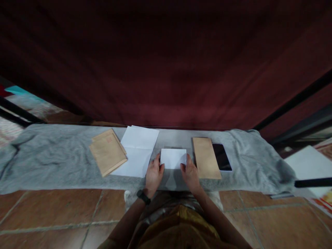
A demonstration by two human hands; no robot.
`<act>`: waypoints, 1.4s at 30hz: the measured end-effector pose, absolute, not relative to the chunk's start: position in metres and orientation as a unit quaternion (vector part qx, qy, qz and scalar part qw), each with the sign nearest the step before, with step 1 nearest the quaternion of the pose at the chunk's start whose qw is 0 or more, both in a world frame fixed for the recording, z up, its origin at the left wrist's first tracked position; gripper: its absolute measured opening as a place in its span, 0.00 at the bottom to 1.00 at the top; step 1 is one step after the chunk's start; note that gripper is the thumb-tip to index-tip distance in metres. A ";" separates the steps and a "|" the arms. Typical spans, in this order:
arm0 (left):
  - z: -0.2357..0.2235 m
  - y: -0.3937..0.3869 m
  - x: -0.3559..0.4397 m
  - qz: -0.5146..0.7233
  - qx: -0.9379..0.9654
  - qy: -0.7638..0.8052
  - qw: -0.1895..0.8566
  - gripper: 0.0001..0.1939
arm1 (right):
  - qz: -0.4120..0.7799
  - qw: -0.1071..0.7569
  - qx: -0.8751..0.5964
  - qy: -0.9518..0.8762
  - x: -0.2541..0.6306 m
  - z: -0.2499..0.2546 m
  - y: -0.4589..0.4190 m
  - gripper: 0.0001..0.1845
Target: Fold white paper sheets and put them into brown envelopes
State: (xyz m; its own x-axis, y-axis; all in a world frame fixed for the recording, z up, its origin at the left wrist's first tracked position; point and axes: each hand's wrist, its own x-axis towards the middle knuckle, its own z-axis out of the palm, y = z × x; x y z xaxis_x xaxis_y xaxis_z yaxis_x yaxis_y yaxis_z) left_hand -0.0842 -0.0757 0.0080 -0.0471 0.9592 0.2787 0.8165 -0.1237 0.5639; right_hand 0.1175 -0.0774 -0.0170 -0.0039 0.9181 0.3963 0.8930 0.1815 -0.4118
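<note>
At the lower centre of the frame, the left hand (155, 173) and right hand (190, 173) hold a small white paper (173, 158) between them by its side edges, each grip closed on one side. Beyond, left of centre, brown envelopes (108, 153) overlap larger white sheets (137, 148) on the cloth-covered surface (59, 155).

Bench (176, 137) draped in rumpled grey cloth (57, 157). Left: brown envelopes (107, 152) overlapping creased white sheets (137, 152). Right: longer brown envelope (206, 158), dark-screened tablet (222, 157) beside it.

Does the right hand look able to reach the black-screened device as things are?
Likely yes: between the right hand and the device lies only flat brown paper, but the hand holds the white paper.
</note>
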 end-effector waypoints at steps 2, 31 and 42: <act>0.010 -0.076 -0.082 0.296 0.690 0.654 0.088 0.27 | 0.022 0.279 -0.650 -0.706 0.117 -0.014 -0.077 0.33; 0.035 -0.065 -0.074 0.119 0.689 0.710 0.084 0.12 | 0.025 0.219 -0.682 -0.697 0.115 0.002 -0.083 0.33; 0.041 -0.062 -0.071 0.099 0.687 0.716 0.073 0.13 | 0.016 0.212 -0.560 -0.801 0.093 0.001 -0.088 0.29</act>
State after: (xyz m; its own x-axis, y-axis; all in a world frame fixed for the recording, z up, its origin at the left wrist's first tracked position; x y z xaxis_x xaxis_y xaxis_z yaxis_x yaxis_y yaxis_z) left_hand -0.0710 -0.0620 0.0412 -0.0457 0.9985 0.0306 0.9697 0.0370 0.2417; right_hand 0.0934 -0.0877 0.0006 -0.2839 0.9034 0.3214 0.8898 0.3731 -0.2628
